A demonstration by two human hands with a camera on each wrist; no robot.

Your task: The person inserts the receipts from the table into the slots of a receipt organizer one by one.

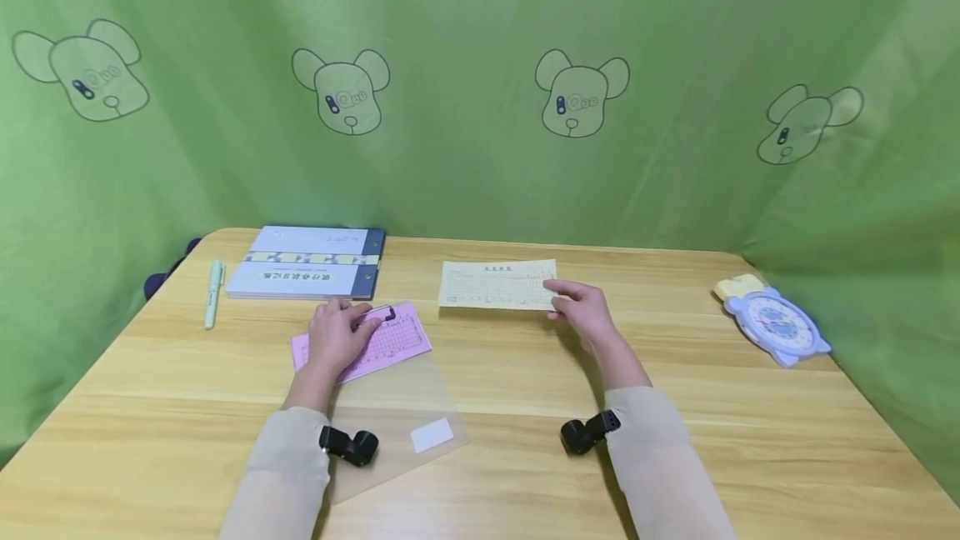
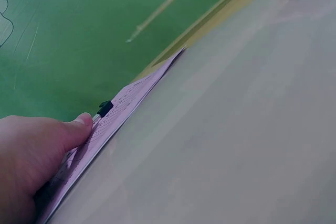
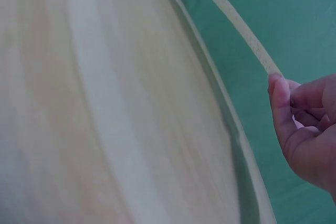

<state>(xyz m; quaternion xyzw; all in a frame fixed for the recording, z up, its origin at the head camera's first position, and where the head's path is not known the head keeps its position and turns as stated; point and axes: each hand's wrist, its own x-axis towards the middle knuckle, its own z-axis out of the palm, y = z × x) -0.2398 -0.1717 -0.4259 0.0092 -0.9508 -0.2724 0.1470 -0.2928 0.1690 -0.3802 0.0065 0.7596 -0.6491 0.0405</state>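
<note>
My left hand (image 1: 337, 336) lies over a pink printed form (image 1: 393, 338). Its thumb and index finger are at the silver handle of a small black binder clip (image 1: 390, 314), pinching it; the other fingertips are partly hidden. In the left wrist view the thumb meets that handle, and the black clip (image 2: 106, 108) points away from it. Beneath the form is a clear plastic folder (image 1: 401, 407) with a white label. My right hand (image 1: 585, 312) pinches the right edge of a cream printed slip (image 1: 495, 286), raised off the table; the right wrist view shows this slip (image 3: 244, 30) nearly edge-on.
A blue-and-white account book (image 1: 300, 263) lies at the back left, with a pale green pen (image 1: 214, 294) beside it. At the right edge are a blue bear-shaped clock (image 1: 780, 325) and a yellow block (image 1: 738, 285). A green curtain (image 1: 465, 173) hangs behind the table.
</note>
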